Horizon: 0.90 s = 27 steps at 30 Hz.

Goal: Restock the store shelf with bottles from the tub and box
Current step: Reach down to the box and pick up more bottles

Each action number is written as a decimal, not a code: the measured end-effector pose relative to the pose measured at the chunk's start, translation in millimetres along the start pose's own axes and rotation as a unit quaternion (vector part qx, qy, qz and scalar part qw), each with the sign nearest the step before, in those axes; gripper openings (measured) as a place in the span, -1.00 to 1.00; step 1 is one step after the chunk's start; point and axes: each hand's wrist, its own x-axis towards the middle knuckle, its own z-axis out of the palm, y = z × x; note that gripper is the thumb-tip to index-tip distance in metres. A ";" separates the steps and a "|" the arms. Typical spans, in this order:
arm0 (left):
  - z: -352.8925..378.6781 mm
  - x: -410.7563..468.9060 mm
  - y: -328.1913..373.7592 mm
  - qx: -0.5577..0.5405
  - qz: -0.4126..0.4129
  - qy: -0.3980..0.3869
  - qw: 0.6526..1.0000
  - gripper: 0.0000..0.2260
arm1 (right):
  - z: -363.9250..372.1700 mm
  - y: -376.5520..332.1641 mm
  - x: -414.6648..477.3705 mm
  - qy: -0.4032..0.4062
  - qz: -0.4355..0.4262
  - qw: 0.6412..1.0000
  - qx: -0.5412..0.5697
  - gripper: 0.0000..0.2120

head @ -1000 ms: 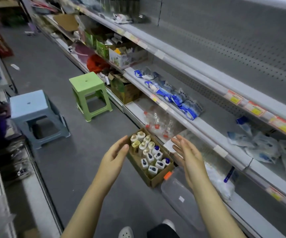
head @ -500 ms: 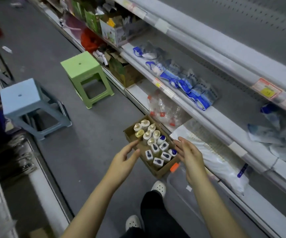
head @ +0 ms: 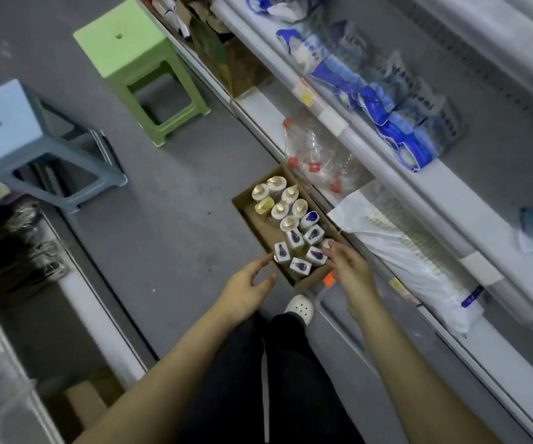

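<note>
Right grip [head: 350, 272] above rectangular cardboard box [head: 252, 216]

Dim, flat light, shelf [head: 489, 40] washed pale at two o'clock, whole frame soft with motion blur, corners smeared and bent.

Green stool [head: 130, 43] & pale blue stool [head: 2, 123] stand apart on grey floor [head: 169, 219]. Blue-white packets [head: 371, 94] in a row at right, white bag [head: 403, 261] below them. White shoe [head: 300, 307] nr btm centre.
</note>
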 end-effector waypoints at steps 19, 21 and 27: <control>57.0 282.1 -164.7 0.503 0.097 -0.220 0.830 -0.43 | 36.0 191.2 210.6 -0.042 0.123 0.965 -0.226 -0.57; 71.4 309.7 -182.0 0.518 0.083 -0.213 0.824 -0.41 | 41.4 209.5 235.9 -0.052 0.097 0.952 -0.287 -0.63; 117.3 380.3 -234.2 0.555 0.115 -0.167 0.807 -0.38 | 47.4 275.6 302.1 -0.074 -0.008 0.892 -0.446 -0.49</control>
